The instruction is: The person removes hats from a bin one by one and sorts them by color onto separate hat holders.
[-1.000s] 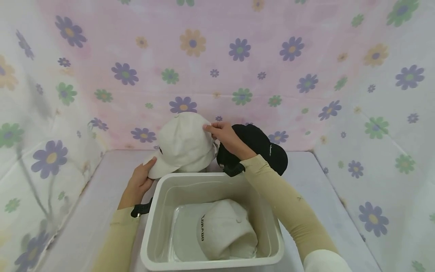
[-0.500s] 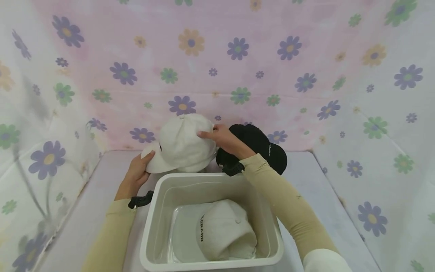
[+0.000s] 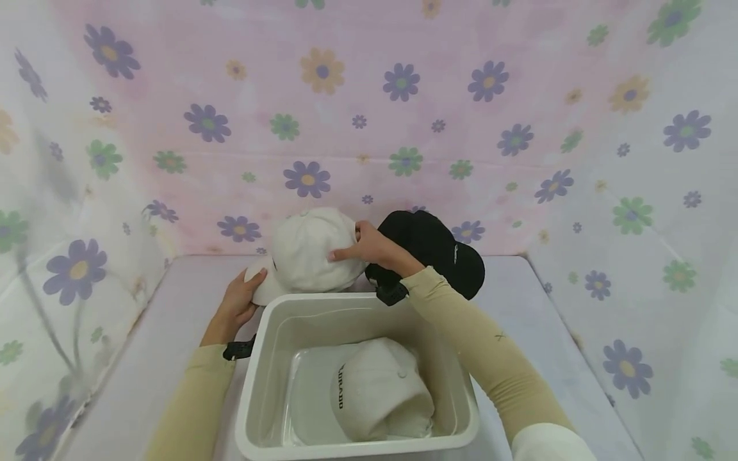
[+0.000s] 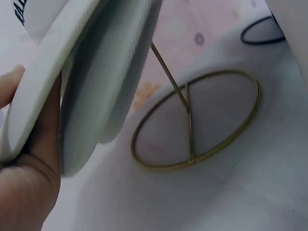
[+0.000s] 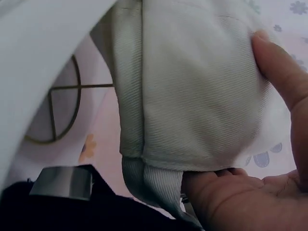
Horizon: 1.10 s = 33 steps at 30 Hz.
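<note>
A white cap (image 3: 314,246) sits behind the bin, its brim to the left. My left hand (image 3: 235,301) pinches that brim; in the left wrist view the thumb lies above the upper brim (image 4: 43,72) and the fingers pass beneath. Under those fingers shows a second pale brim (image 4: 108,91). My right hand (image 3: 375,246) holds the crown's rear right side. In the right wrist view the thumb presses the cloth, while the other fingers reach under the edge by the back strap (image 5: 163,185). Beside this hand is a black cap (image 3: 423,237), brim to the right.
A pale plastic bin (image 3: 246,384) stands in front, holding another light cap (image 3: 383,390) with dark lettering. Below the brims, the left wrist view shows a gold wire stand (image 4: 191,137) with a round base. Part of a dark ring (image 4: 262,42) lies nearby. Flowered cloth walls surround the table.
The white cap has come down, lower at its crown. My left hand rose slightly with the brim, then dropped back. My right thumb has shifted down and left over the crown.
</note>
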Tool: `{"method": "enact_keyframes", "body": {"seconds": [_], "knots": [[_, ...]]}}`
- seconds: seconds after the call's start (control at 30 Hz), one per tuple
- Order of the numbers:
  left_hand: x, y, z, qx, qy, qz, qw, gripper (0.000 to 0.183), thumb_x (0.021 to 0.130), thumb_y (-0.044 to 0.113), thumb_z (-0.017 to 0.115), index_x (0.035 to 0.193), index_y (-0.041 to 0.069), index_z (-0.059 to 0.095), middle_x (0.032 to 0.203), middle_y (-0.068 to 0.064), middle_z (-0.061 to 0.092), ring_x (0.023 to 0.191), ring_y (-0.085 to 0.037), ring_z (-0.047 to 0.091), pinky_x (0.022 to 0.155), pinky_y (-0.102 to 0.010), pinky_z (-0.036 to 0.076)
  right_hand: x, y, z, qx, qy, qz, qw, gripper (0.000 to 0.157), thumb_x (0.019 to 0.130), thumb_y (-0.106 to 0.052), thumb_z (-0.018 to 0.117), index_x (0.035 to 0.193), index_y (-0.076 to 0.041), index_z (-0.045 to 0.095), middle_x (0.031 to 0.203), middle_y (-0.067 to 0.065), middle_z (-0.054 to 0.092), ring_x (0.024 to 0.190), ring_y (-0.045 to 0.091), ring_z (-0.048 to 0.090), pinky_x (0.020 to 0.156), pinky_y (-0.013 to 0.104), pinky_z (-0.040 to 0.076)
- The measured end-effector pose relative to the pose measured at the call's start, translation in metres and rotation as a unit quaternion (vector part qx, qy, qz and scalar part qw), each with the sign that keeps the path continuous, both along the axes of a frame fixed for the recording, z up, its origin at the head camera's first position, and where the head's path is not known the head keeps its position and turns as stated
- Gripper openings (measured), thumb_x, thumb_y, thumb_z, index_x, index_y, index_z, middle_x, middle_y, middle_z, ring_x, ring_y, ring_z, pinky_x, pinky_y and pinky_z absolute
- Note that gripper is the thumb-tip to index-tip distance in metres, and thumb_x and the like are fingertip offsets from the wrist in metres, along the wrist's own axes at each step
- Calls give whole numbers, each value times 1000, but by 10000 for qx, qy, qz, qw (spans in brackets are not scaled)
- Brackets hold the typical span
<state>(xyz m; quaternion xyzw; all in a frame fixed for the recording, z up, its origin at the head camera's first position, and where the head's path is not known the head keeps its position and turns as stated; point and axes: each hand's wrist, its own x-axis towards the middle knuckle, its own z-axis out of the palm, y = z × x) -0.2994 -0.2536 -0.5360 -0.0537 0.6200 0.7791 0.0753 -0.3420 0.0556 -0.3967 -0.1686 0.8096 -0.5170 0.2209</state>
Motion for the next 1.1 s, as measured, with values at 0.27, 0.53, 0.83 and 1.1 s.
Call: {"method": "enact_keyframes", "body": {"seconds": [0.27, 0.53, 0.83, 1.1], "knots": [[-3, -7, 0, -641, 451, 185, 9967, 74, 103, 32, 60, 162, 13, 20, 132, 2, 46, 108, -4, 58, 86, -20, 55, 5, -1, -2, 777, 589, 149, 9951, 89, 79, -27, 89, 142, -3, 30, 134, 18, 46, 116, 31, 56, 95, 44, 54], [-1, 1, 3, -493, -25, 735, 9961, 72, 102, 33, 63, 159, 7, 29, 151, -14, 39, 117, -12, 55, 84, -18, 54, 5, 0, -1, 938, 700, 243, 9928, 94, 80, -26, 89, 147, -3, 27, 138, 18, 45, 121, 31, 54, 98, 46, 52], [7, 1, 0, -938, -96, -212, 9953, 78, 99, 20, 68, 157, 3, 20, 136, -11, 40, 102, -11, 59, 84, -27, 57, 8, -2, 4, 1197, 789, 341, 9891, 100, 78, -25, 90, 150, -2, 24, 142, 18, 42, 127, 31, 50, 105, 45, 48], [6, -4, 4, -1678, -137, -480, 9846, 80, 96, 23, 73, 155, -1, 24, 139, -21, 41, 99, -15, 61, 80, -31, 59, 5, -2, 3, 1383, 992, 517, 9840, 99, 76, -27, 91, 146, -1, 27, 138, 17, 43, 124, 28, 49, 106, 42, 46]]}}
